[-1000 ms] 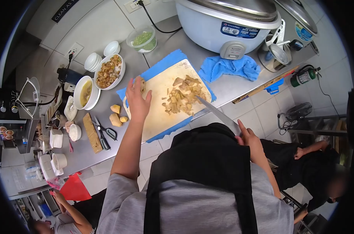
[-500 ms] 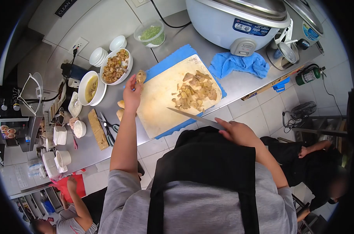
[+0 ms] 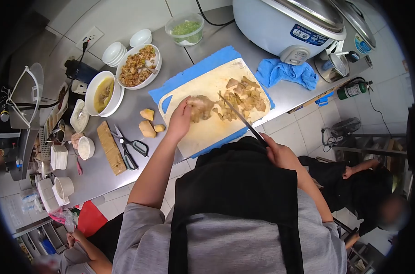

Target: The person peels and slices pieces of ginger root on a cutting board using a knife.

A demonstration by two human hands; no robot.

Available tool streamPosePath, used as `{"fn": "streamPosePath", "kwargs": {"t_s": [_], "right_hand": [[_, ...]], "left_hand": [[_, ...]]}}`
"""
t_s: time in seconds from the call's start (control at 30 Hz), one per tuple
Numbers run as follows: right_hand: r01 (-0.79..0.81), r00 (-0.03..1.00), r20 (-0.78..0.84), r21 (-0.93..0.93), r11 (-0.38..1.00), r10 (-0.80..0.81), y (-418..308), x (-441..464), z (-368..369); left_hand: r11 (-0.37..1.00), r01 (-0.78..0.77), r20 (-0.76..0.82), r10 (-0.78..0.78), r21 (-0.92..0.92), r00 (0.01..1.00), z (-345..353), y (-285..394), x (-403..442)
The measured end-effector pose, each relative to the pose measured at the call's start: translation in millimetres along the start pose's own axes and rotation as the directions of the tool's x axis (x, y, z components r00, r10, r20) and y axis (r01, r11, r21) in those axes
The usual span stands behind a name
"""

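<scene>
A pale cutting board [image 3: 189,139] lies on a blue cloth [image 3: 223,57]. My left hand [image 3: 180,119] is closed on a translucent, brownish piece of food [image 3: 199,108] on the board's left half. My right hand [image 3: 280,154] is wrapped round the handle of a knife [image 3: 242,118], whose blade points up and left across the board, its tip between the held piece and the cut pieces [image 3: 244,98] spread over the right half. Left of the board sit several yellowish-brown chunks [image 3: 147,128].
Scissors [image 3: 129,147] and a brown strip [image 3: 110,148] lie at the left, near bowls of food [image 3: 138,67] and broth [image 3: 103,95]. A rice cooker [image 3: 285,29], a blue towel [image 3: 289,73] and a metal pot [image 3: 328,68] stand behind right. Two other people are at the lower left and right.
My left hand has moved from the board's far left edge onto its middle with the food piece. The knife has swung up, its tip now among the pieces on the board.
</scene>
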State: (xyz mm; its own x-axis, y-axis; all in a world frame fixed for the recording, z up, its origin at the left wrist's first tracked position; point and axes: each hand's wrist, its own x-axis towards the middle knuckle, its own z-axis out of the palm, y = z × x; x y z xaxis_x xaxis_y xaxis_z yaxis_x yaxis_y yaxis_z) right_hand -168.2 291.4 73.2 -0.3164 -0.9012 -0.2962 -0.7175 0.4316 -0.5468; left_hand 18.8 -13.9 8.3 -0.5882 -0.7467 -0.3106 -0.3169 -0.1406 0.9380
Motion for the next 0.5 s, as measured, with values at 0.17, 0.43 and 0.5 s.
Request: {"fn": "streamPosePath", "kwargs": {"t_s": [0.17,0.43,0.5], "right_hand": [[0.012,0.999,0.041,-0.205,0.979,-0.003,-43.2,-1.0,-1.0],[-0.071,0.987,0.125,-0.222,0.973,0.101,-85.3,-8.1,-6.8],[-0.102,0.978,0.146,-0.287,0.952,0.148,-91.3,-12.3,-5.9]], "left_hand": [[0.822,-0.369,-0.044,0.429,0.433,0.902,0.3,-5.6,-1.3],[0.696,-0.485,0.094,0.520,0.529,0.849,-9.8,-21.5,-9.9],[0.757,-0.473,0.113,0.477,0.450,0.871,-14.3,-24.0,1.1]]}}
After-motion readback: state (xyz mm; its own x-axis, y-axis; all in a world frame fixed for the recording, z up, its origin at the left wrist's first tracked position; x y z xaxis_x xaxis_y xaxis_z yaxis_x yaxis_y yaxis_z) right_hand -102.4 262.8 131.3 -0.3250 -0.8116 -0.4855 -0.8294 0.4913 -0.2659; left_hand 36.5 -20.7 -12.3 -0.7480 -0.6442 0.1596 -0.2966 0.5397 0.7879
